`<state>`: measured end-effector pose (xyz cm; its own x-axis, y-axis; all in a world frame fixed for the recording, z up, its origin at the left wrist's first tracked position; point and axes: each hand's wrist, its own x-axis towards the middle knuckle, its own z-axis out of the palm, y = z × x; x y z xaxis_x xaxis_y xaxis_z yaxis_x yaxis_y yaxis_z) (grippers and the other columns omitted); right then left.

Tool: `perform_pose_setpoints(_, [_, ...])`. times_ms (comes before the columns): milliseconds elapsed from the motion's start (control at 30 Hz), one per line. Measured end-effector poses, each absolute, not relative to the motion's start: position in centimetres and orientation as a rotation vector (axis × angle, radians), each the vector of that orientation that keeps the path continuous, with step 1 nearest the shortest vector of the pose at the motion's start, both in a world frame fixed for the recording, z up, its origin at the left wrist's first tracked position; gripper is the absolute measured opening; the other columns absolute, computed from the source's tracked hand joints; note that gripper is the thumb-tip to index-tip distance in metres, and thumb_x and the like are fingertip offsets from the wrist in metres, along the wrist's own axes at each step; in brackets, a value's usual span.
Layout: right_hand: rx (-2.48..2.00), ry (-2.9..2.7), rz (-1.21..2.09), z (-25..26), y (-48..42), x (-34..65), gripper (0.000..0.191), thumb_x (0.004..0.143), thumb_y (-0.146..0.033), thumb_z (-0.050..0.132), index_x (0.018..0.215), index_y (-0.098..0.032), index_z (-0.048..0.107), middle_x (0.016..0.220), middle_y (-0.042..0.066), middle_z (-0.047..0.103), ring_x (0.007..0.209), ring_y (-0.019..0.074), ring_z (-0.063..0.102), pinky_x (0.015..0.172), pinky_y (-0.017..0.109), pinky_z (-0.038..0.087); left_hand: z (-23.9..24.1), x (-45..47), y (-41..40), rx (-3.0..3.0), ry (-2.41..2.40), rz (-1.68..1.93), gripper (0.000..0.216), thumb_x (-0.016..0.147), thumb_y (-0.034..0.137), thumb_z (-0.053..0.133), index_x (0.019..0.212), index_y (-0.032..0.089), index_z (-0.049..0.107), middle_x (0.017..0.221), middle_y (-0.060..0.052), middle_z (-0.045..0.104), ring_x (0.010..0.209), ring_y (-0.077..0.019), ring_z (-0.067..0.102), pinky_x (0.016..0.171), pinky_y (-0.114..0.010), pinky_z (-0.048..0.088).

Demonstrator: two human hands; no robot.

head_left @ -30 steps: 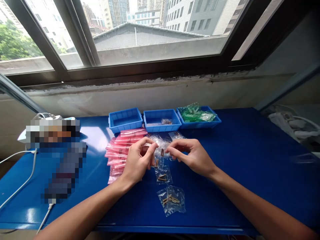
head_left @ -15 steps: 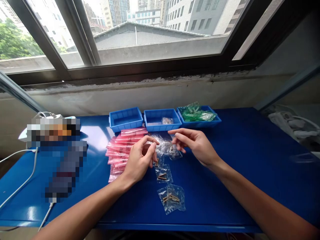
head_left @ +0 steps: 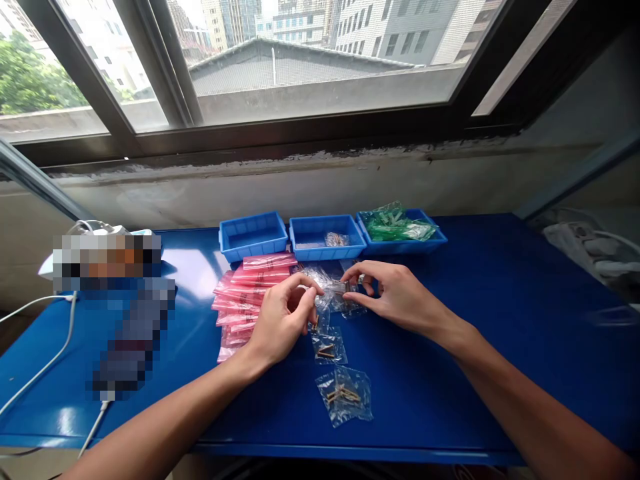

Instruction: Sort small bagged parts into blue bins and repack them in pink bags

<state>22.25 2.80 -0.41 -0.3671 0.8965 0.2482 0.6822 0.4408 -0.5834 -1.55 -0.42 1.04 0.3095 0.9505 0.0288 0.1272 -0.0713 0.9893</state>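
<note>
My left hand (head_left: 283,319) hovers over the blue table (head_left: 475,320), fingers curled and pinched by the edge of a small clear bag (head_left: 320,307). My right hand (head_left: 395,297) pinches a clear bag with small brass parts (head_left: 343,288) at the back of a heap of such bags. Two more clear bags of brass parts (head_left: 327,347) (head_left: 345,395) lie nearer to me. A fanned stack of pink bags (head_left: 247,293) lies just left of my left hand.
Three blue trays stand at the back: the left one (head_left: 253,235) looks empty, the middle one (head_left: 325,237) holds a clear bag, the right one (head_left: 400,232) holds green bags. A blurred-out device with white cables (head_left: 45,363) sits at the left. The window wall rises behind.
My right hand reached toward the middle tray, then came back down onto the heap and pinched a clear bag. My left hand stayed nearly in place.
</note>
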Motion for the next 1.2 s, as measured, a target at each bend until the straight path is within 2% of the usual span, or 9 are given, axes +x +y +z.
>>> perform_pose_setpoints(167, [-1.199, -1.949, 0.799, 0.5, 2.3, 21.8, 0.036, 0.09, -0.056, 0.076, 0.095, -0.02, 0.076, 0.073, 0.004, 0.069, 0.062, 0.0171, 0.062, 0.052, 0.027, 0.05, 1.1, -1.5, -0.5, 1.518, 1.074, 0.969, 0.019, 0.1, 0.036, 0.06, 0.1, 0.017, 0.064, 0.07, 0.002, 0.062, 0.052, -0.0099, 0.054, 0.05, -0.02, 0.042])
perform_pose_setpoints(300, [-1.102, -1.794, 0.963, 0.9, 1.5, 20.7, 0.04, 0.084, -0.057, 0.082, 0.095, -0.019, 0.076, 0.073, 0.003, 0.07, 0.062, 0.0171, 0.065, 0.055, 0.027, 0.056, 0.9, -1.4, -0.5, 1.572, 1.082, 0.967, 0.027, 0.096, 0.039, 0.068, 0.113, 0.018, 0.066, 0.08, 0.0, 0.064, 0.058, -0.0117, 0.058, 0.052, -0.022, 0.045])
perform_pose_setpoints(433, [-1.056, -1.764, 1.048, 0.8, 1.0, 19.7, 0.035, 0.083, -0.052, 0.084, 0.096, -0.019, 0.079, 0.071, 0.002, 0.07, 0.061, 0.0161, 0.063, 0.054, 0.026, 0.055, 0.8, -1.4, -0.5, 1.575, 1.067, 0.954, 0.022, 0.095, 0.039, 0.068, 0.098, 0.017, 0.07, 0.069, 0.002, 0.06, 0.054, -0.0108, 0.053, 0.05, -0.022, 0.042])
perform_pose_setpoints(567, [-1.063, -1.763, 1.117, 0.6, 1.0, 19.5, 0.028, 0.085, -0.045, 0.082, 0.088, -0.017, 0.08, 0.075, 0.005, 0.074, 0.059, 0.0156, 0.064, 0.053, 0.026, 0.053, 1.0, -1.4, -0.4, 1.516, 1.098, 1.03, 0.025, 0.094, 0.04, 0.07, 0.087, 0.016, 0.069, 0.071, 0.001, 0.062, 0.053, -0.0096, 0.051, 0.049, -0.021, 0.04])
perform_pose_setpoints(733, [-1.075, -1.725, 1.08, 0.6, 1.0, 19.6, 0.025, 0.087, -0.041, 0.079, 0.084, -0.017, 0.081, 0.076, 0.006, 0.076, 0.056, 0.0153, 0.063, 0.05, 0.027, 0.052, 1.3, -1.4, -0.5, 1.506, 1.112, 1.021, 0.027, 0.094, 0.042, 0.071, 0.086, 0.016, 0.069, 0.062, 0.003, 0.057, 0.05, -0.0098, 0.049, 0.047, -0.021, 0.036])
perform_pose_setpoints(867, [-1.066, -1.783, 0.967, 0.7, 0.9, 19.6, 0.022, 0.09, -0.036, 0.076, 0.081, -0.018, 0.082, 0.078, 0.007, 0.076, 0.063, 0.0174, 0.066, 0.052, 0.027, 0.051, 1.2, -1.4, -0.6, 1.514, 1.134, 1.003, 0.028, 0.094, 0.042, 0.071, 0.086, 0.015, 0.07, 0.056, 0.004, 0.053, 0.047, -0.0096, 0.046, 0.046, -0.021, 0.034])
perform_pose_setpoints(1067, [-1.071, -1.836, 0.907, 0.6, 0.8, 19.7, 0.021, 0.093, -0.032, 0.072, 0.082, -0.018, 0.082, 0.081, 0.007, 0.076, 0.066, 0.0179, 0.068, 0.053, 0.027, 0.051, 1.0, -1.4, -0.6, 1.533, 1.139, 1.0, 0.027, 0.094, 0.041, 0.071, 0.086, 0.015, 0.07, 0.055, 0.005, 0.053, 0.047, -0.0091, 0.045, 0.047, -0.021, 0.033])
perform_pose_setpoints(1200, [-1.083, -1.856, 0.827, 0.5, 0.7, 19.6, 0.02, 0.092, -0.03, 0.07, 0.082, -0.017, 0.082, 0.077, 0.007, 0.076, 0.06, 0.0158, 0.064, 0.051, 0.026, 0.049, 0.9, -1.4, -0.5, 1.565, 1.14, 0.991, 0.026, 0.095, 0.039, 0.07, 0.086, 0.014, 0.069, 0.056, 0.004, 0.054, 0.049, -0.0092, 0.046, 0.048, -0.021, 0.034])
